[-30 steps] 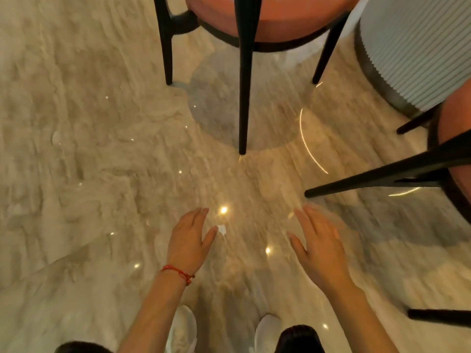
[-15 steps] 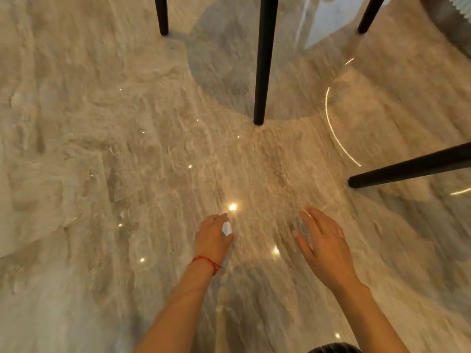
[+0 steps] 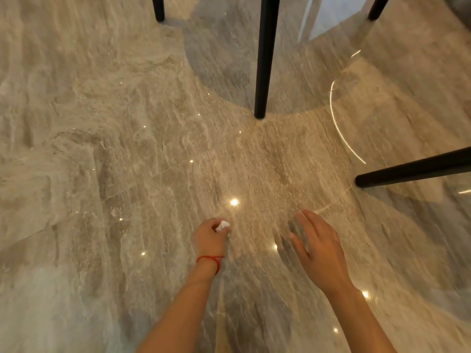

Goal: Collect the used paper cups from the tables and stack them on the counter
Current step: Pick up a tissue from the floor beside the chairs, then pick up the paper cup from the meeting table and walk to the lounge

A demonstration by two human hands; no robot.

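Head view: no paper cups, table top or counter show in this frame, so we cannot locate the task's things. What we hold is a small white scrap, pinched in the curled fingers of our left hand low over the polished stone floor. We judge the scrap to be crumpled paper or tissue: very light, soft and easily crushed. A light fingertip pinch should suffice. Our right hand hovers flat beside it, fingers straight and spread, holding nothing.

Surroundings: a black chair leg stands ahead, and a second black leg slants in from the right. We judge that both may obstruct rising or stepping forward. The glossy floor may be slippery.
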